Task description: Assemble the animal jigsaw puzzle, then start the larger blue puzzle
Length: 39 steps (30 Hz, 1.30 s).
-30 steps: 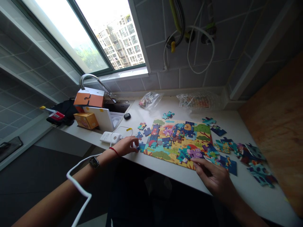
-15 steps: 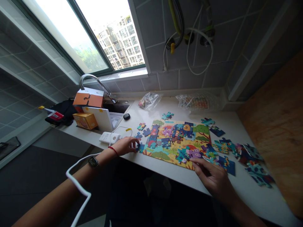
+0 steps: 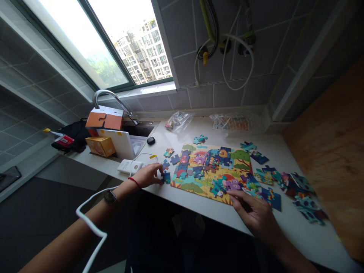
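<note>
We see the bright, rectangular cardboard jigsaw puzzle lying flat on the smooth white countertop, its long axis running left to right and dipping toward us at the right end. Its printed trees stand with their crowns toward the wall. Loose, knobbed pieces lie across it, among them a dark blue piece, so we lose parts of the print beneath.

At its near edge, our right hand has thumb and forefinger drawn together; we cannot tell whether a piece is pinched there. Our left hand curls beside a small blue cardboard piece left of the puzzle; its fingertips hide the contact, so whether it grips we cannot tell.

To the right, a heap of multicoloured loose pieces overlaps and blurs. Behind the puzzle we find a crinkled clear plastic bag and a flat clear plastic packet with indistinct contents. Leftward sit a rounded black case and a white rectangular device. The grained brown wooden panel is cut off at the right.
</note>
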{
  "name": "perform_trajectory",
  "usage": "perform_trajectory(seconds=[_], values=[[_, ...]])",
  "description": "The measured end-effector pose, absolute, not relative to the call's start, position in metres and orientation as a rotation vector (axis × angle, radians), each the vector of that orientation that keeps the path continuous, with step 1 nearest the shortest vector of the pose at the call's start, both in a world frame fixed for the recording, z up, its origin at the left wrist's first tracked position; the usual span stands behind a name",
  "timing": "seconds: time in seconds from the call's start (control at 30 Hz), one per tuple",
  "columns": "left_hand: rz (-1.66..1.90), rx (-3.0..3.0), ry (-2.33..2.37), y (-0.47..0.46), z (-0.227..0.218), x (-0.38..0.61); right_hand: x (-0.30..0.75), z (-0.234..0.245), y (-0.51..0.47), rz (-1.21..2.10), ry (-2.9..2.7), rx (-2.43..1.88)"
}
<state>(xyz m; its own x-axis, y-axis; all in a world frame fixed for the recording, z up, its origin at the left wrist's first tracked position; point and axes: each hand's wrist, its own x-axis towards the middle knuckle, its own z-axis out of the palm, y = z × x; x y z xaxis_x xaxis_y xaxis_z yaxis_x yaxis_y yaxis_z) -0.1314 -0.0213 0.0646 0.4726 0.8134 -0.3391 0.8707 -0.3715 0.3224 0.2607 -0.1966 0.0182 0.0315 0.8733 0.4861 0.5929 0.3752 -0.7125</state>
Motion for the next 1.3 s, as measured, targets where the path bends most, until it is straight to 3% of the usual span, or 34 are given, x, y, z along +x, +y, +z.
perform_trajectory(seconds=[0.3, 0.57, 0.77, 1.03, 1.3], values=[[-0.079, 2.24, 1.471, -0.025, 0.071, -0.132, 0.261, 0.018, -0.197, 0.366, -1.666, -1.321], [0.435, 1.987, 1.456, -0.04, 0.075, -0.131, 0.261, 0.015, -0.197, 0.361, -1.667, -1.318], [0.829, 1.502, 1.257, -0.077, 0.075, -0.074, 0.262, 0.016, -0.198, 0.351, -1.676, -1.296], [0.803, 1.15, 1.078, -0.134, 0.046, 0.019, 0.258, 0.026, -0.199, 0.489, -1.724, -1.255], [0.718, 1.076, 1.002, -0.144, 0.049, 0.041, 0.258, 0.017, -0.201, 0.571, -1.706, -1.26]])
